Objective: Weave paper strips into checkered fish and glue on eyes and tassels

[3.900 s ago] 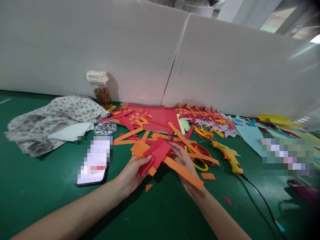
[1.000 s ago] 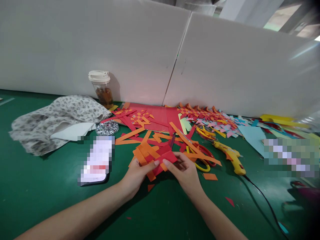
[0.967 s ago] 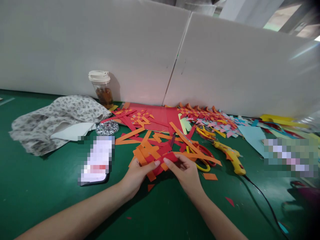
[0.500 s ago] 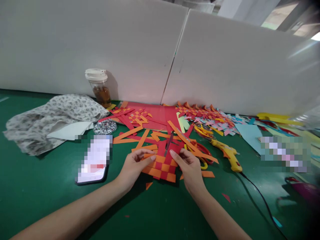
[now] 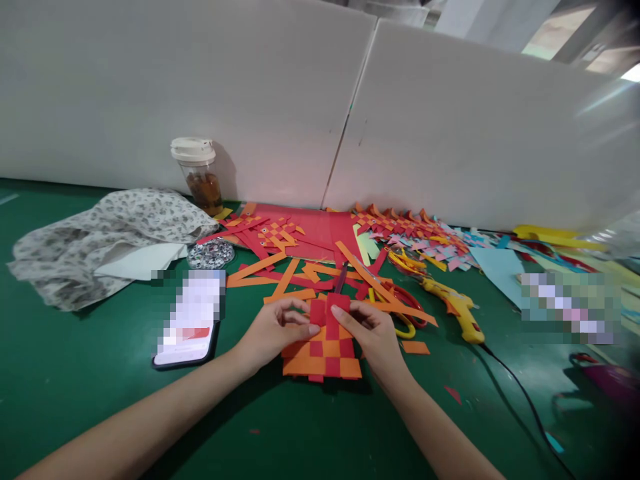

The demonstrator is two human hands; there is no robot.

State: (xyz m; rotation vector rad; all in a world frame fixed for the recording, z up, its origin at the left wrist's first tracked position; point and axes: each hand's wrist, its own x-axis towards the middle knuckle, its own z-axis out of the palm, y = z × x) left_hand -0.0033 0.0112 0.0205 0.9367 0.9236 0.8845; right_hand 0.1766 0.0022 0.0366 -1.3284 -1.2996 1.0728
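Observation:
A woven piece of red and orange paper strips [image 5: 324,353] is held up over the green table, its checkered face toward me. My left hand [image 5: 280,333] pinches its left edge between thumb and fingers. On the other side my right hand [image 5: 367,330] grips the piece, with the thumb on a red strip near the top and the fingers behind. Loose orange strips [image 5: 287,277] and red paper lie just beyond the hands. Red-handled scissors [image 5: 413,300] and yellow-handled ones [image 5: 407,330] are partly under strips to the right.
A phone [image 5: 190,320] and patterned cloth [image 5: 115,227] lie left, near a lidded cup [image 5: 197,177]. A yellow glue gun [image 5: 463,317] with a black cord [image 5: 520,393] rests right. Woven paper fish [image 5: 277,233], colored paper scraps and a white partition [image 5: 200,80] stand behind.
The woven piece has straightened and its lower edge has come slightly nearer me. Red strips at its top now show upright between my hands. My right thumb has shifted a little left.

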